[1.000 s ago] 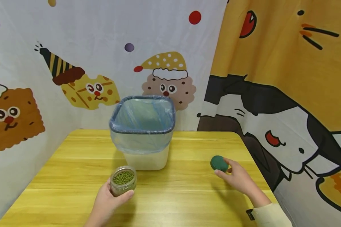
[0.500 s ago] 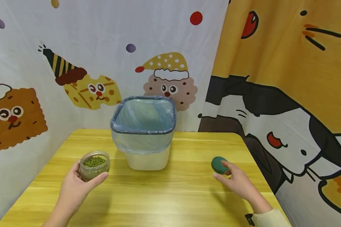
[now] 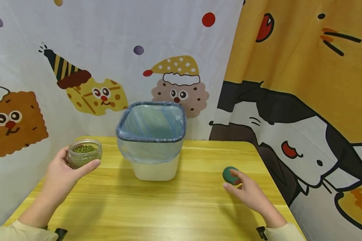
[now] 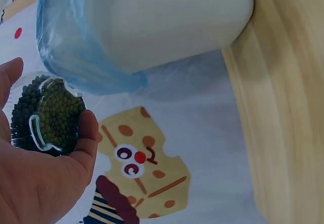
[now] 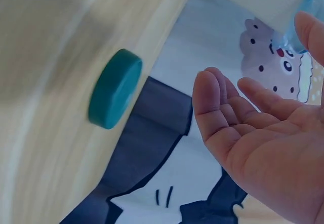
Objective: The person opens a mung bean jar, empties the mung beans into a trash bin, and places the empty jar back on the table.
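- The left hand (image 3: 61,170) has carried the small clear jar of green mung beans (image 3: 84,153) up toward the tabletop's far-left corner, fingers wrapped round it.
- The right hand (image 3: 248,190), fingers loose, has released the round dark-green lid (image 3: 230,174) near the right edge.

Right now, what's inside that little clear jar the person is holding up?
The jar, lidless and held in the left hand, contains small green beans, which fill it almost to the rim. Whatever lies beneath the top layer cannot be seen in the head view.
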Action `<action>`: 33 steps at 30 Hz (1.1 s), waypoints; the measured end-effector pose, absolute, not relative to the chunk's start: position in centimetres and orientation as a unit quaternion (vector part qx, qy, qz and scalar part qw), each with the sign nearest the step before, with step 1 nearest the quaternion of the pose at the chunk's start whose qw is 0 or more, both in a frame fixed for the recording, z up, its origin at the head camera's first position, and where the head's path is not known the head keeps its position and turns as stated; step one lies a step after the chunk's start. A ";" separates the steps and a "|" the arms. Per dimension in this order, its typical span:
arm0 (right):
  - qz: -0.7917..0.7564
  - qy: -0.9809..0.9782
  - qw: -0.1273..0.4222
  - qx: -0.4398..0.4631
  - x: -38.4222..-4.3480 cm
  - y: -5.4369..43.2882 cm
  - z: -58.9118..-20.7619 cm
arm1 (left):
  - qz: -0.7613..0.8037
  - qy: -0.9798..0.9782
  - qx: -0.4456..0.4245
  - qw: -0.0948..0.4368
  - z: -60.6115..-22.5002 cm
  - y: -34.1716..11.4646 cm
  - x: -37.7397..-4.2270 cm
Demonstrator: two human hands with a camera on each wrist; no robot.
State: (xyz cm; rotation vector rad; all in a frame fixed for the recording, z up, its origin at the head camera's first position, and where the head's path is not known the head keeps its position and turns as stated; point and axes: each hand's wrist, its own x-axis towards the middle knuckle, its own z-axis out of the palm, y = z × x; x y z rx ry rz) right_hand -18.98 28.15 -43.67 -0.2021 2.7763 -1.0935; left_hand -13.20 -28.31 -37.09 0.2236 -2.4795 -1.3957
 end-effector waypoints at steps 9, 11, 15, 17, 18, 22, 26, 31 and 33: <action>-0.345 0.917 -0.102 -0.171 -19.4 23.5 -40.6 | -0.445 -0.881 0.070 0.144 -33.4 -30.0 -14.9; -0.332 0.899 -0.179 -0.223 -19.4 21.7 -39.6 | -0.425 -0.891 0.069 0.141 -32.5 -30.2 -15.4; -0.309 0.835 -0.311 -0.332 -20.2 17.9 -37.4 | -0.386 -0.911 0.064 0.130 -30.7 -30.5 -16.3; -0.292 0.807 -0.354 -0.372 -20.8 16.1 -36.3 | -0.375 -0.917 0.058 0.123 -29.8 -30.4 -16.8; -0.284 0.797 -0.366 -0.387 -21.2 15.2 -35.9 | -0.373 -0.918 0.052 0.121 -29.4 -30.2 -17.0; -0.235 0.781 -0.393 -0.424 -22.4 12.6 -35.3 | -0.364 -0.924 0.037 0.115 -27.9 -29.3 -17.8; -0.196 0.775 -0.409 -0.439 -23.1 11.4 -35.7 | -0.364 -0.926 0.020 0.102 -26.8 -28.3 -18.6; -0.196 0.768 -0.419 -0.442 -23.8 10.5 -35.7 | -0.367 -0.926 -0.003 0.087 -25.8 -27.7 -19.4; -0.209 0.768 -0.414 -0.443 -24.0 10.2 -35.7 | -0.369 -0.926 -0.010 0.082 -25.4 -27.6 -19.7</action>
